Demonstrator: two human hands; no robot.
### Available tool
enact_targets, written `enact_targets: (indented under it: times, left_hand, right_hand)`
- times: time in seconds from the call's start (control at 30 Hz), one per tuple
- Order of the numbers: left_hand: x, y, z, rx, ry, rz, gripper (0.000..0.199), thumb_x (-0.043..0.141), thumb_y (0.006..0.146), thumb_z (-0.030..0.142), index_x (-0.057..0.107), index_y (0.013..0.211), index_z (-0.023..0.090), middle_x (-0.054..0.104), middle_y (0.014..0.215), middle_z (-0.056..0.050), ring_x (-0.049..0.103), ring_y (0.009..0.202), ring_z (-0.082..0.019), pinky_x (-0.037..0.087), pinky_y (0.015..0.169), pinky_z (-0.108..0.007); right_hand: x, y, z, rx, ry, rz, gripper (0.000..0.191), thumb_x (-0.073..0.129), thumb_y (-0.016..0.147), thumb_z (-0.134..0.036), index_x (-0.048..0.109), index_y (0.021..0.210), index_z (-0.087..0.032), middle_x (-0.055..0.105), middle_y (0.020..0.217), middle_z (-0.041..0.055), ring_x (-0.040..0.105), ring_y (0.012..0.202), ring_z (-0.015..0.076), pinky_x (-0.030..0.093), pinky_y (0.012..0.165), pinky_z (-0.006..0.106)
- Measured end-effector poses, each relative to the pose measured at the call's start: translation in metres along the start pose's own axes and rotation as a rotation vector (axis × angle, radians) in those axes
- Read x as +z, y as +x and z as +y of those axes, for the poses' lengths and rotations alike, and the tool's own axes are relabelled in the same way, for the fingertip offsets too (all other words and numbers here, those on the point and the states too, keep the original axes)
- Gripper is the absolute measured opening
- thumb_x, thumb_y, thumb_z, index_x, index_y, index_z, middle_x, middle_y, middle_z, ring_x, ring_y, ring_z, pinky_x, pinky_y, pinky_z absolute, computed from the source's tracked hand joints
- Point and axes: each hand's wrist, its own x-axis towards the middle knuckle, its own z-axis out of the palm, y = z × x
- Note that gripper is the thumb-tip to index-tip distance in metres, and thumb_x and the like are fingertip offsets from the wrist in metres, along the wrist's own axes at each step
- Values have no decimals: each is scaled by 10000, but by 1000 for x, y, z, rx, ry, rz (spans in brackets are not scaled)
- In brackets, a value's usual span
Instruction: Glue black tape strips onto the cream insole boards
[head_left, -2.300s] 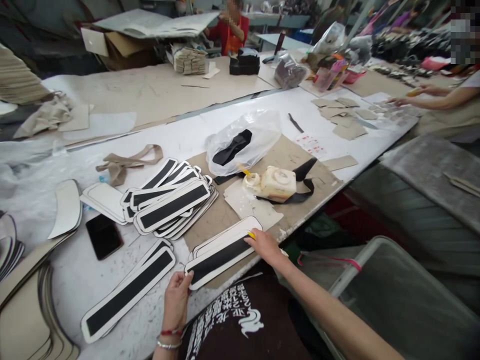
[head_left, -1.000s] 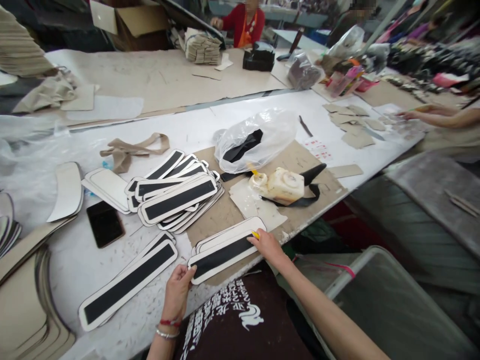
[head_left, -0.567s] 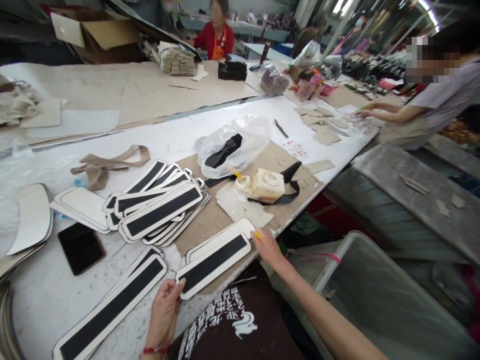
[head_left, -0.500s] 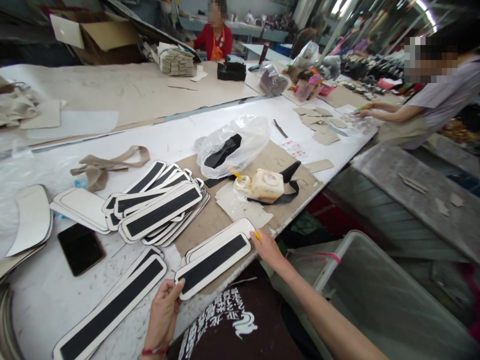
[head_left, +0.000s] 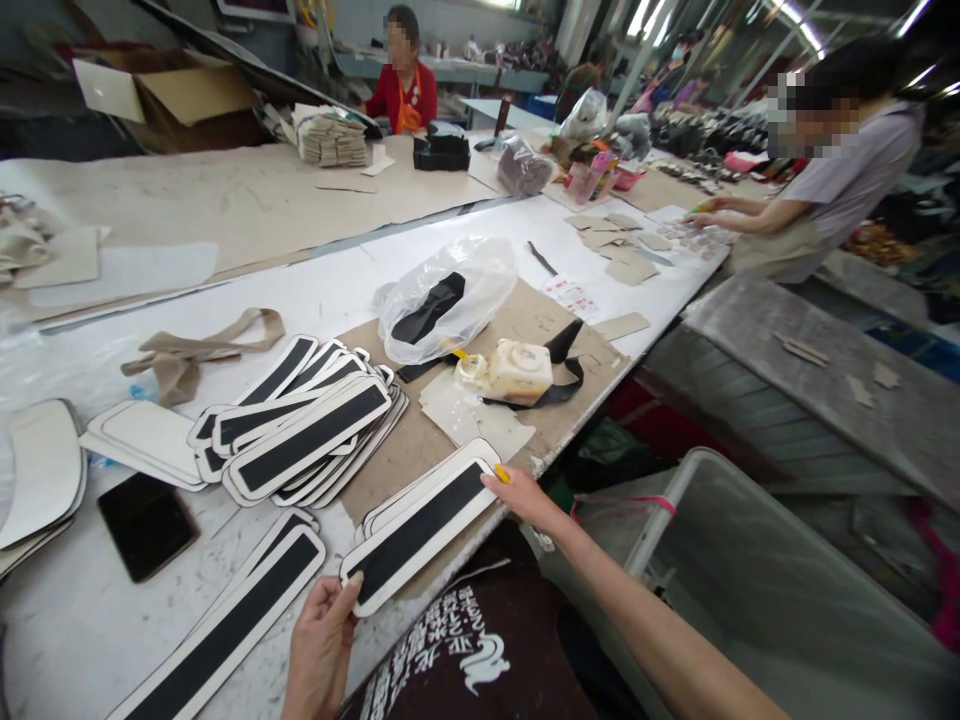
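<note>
A long white panel with rounded corners and a black strip (head_left: pixel 420 535) down its middle lies at the table's front edge, over several similar white pieces. My left hand (head_left: pixel 324 635) pinches its near left end, thumb on top. At the far right end, the fingers of my right hand (head_left: pixel 521 497) are closed at the panel's edge, with a short yellow stick (head_left: pixel 502 475) poking out of them; the rest of the stick is hidden. Beyond the panel, a stained cream plastic bottle (head_left: pixel 517 372) lies on its side on brown board, a yellow stick at its mouth.
A heap of black-striped panels (head_left: pixel 307 430) spreads left of the board, near a dark phone (head_left: pixel 148 527). Longer striped panels (head_left: pixel 225 620) lie front left. A clear plastic bag (head_left: pixel 480 290) holds a black piece. A grey bin (head_left: pixel 750 590) stands right. Two people work across the table.
My right fingertips have moved onto the panel's right end, near the black strip. My left hand keeps its pinch. The whole view has shifted slightly.
</note>
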Motion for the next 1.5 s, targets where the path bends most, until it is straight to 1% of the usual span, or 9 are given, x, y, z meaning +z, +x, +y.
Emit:
enact_targets:
  times: [0.13, 0.43, 0.7, 0.8, 0.9, 1.03, 1.17, 1.37, 1.5]
  left_hand:
    - [4, -4, 4, 2, 7, 2, 377, 781, 556, 341, 452, 635, 175, 394, 576, 77, 355, 541, -63, 330, 491, -158]
    - [13, -8, 6, 32, 6, 4, 378, 794, 536, 322, 460, 615, 163, 407, 570, 74, 369, 553, -61, 353, 507, -147]
    - [21, -17, 13, 22, -31, 25, 378, 798, 530, 301, 455, 610, 162, 430, 572, 73, 393, 555, -61, 367, 510, -145]
    - [21, -18, 12, 30, -36, 38, 372, 794, 540, 301, 459, 623, 164, 417, 583, 73, 390, 561, -60, 359, 503, -141]
    - [20, -19, 11, 38, -44, 45, 369, 799, 529, 297, 471, 634, 164, 408, 594, 72, 387, 558, -61, 355, 497, -146]
    - [21, -20, 11, 53, -47, 59, 358, 791, 547, 299, 472, 636, 164, 405, 604, 68, 391, 580, -65, 368, 525, -148]
    - [21, -22, 11, 76, -29, 84, 354, 786, 563, 299, 466, 635, 165, 390, 604, 70, 353, 573, -60, 358, 528, -138]
    - [28, -26, 15, 101, -12, 149, 395, 800, 529, 326, 452, 619, 164, 365, 593, 74, 321, 569, -59, 332, 515, -134]
    - [35, -29, 17, 119, -9, 193, 409, 808, 504, 332, 453, 625, 166, 369, 589, 75, 320, 568, -62, 322, 512, -147]
  right_hand:
    - [-5, -1, 2, -40, 8, -45, 229, 423, 795, -382, 451, 699, -176, 447, 580, -43, 475, 529, 100, 358, 515, 213]
    - [-15, -2, 5, -100, -34, -71, 196, 443, 794, -349, 426, 689, -185, 455, 599, -36, 442, 568, 111, 331, 548, 234]
    - [-27, -1, 3, -122, 133, -147, 316, 423, 806, -475, 418, 677, -186, 416, 596, -45, 474, 568, 108, 379, 562, 231]
    - [-29, 4, 2, -127, 131, -132, 340, 452, 785, -499, 424, 660, -185, 399, 566, -52, 448, 546, 101, 354, 538, 221]
    - [-28, 10, 1, -107, 105, -93, 356, 520, 743, -483, 370, 603, -192, 336, 514, -71, 387, 499, 84, 299, 501, 211]
    - [-29, 13, -6, -147, 14, -92, 335, 502, 755, -438, 345, 589, -193, 292, 527, -73, 308, 502, 73, 242, 488, 215]
    - [-34, 13, -17, -239, -43, -165, 282, 447, 788, -403, 354, 625, -192, 327, 591, -58, 321, 564, 85, 269, 531, 226]
    - [-36, 17, -19, -288, -69, -215, 221, 409, 807, -370, 384, 680, -191, 407, 656, -30, 382, 611, 104, 331, 580, 246]
    - [-33, 22, -19, -171, 39, -285, 204, 423, 806, -373, 389, 708, -197, 387, 580, -56, 397, 475, 80, 323, 461, 218]
